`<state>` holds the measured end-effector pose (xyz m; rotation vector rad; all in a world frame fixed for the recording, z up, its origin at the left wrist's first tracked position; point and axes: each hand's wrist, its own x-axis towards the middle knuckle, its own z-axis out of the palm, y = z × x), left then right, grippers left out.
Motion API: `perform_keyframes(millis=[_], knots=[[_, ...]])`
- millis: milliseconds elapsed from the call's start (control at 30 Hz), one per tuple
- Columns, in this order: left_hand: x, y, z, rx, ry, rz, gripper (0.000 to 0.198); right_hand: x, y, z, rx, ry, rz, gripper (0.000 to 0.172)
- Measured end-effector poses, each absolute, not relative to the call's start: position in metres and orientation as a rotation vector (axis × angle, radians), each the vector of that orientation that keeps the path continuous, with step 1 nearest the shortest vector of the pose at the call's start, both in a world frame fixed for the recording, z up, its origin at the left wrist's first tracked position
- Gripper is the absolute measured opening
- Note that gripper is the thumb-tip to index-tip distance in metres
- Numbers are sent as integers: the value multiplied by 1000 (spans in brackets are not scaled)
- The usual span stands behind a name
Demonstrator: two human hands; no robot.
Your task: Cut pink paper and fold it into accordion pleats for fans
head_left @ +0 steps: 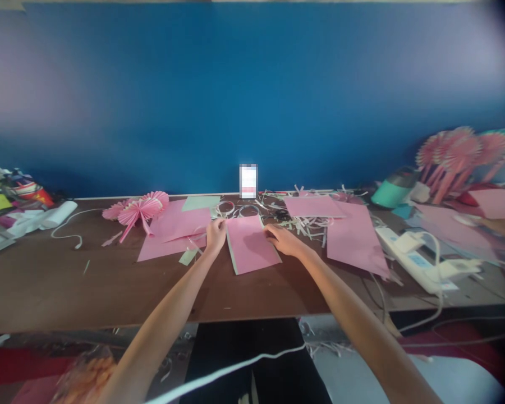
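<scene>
Where the pink sheet [252,252] lies flat at mid-bench [67,286], both hands meet it. Left hand [216,234] is curled, fingers closed on the sheet's far left corner. Right hand [283,240] rests on the right edge, fingers bent; whether it grips cannot be told. Paper fans [137,210] lie well to the left.

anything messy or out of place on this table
Yes. Cut paper strips lie scattered behind the right hand, and the pink sheet between it and the left hand sits askew on the table. The power strip lies near the front edge, with cables trailing off.
</scene>
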<state>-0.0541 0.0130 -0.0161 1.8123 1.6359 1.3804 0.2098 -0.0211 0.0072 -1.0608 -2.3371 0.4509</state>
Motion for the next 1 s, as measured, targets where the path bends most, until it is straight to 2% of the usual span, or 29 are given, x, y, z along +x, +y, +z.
perform_keyframes(millis=[367, 533, 733, 800, 933, 1000], knots=[[-53, 12, -15, 1800, 1656, 1368, 24, 203, -21, -2, -1157, -2381, 418, 30], [-53, 11, -14, 1794, 1709, 1371, 24, 211, -20, 7, -1067, -2215, 676, 14], [-58, 12, -17, 1710, 1779, 1427, 22, 235, -11, 15, -1013, -1883, 891, 13], [-59, 13, -18, 1682, 1774, 1437, 22, 237, -8, 12, -1040, -1802, 825, 14], [-57, 12, -15, 1718, 1620, 1423, 24, 235, -2, 3, -1247, -1654, 343, 12], [-54, 9, -11, 1732, 1507, 1391, 27, 234, -1, -1, -1295, -1669, 242, 11]])
